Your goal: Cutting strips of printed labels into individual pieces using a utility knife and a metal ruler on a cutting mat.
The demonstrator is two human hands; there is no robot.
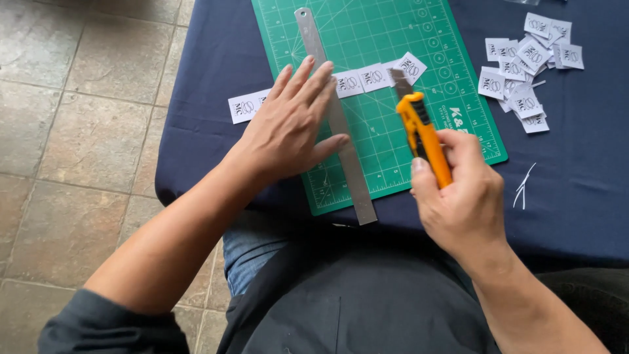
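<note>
left hand (288, 128) flat on steel ruler (337, 121) | right hand (462, 196) grips orange knife (422, 134)

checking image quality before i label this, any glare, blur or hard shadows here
Head view: soft, even light, no hard shadows; faint shadow under the left hand on the mat. Mild sheen on the steel ruler, no blown glare. Right hand and orange knife are sharp, no motion blur. Labels in focus.
</note>
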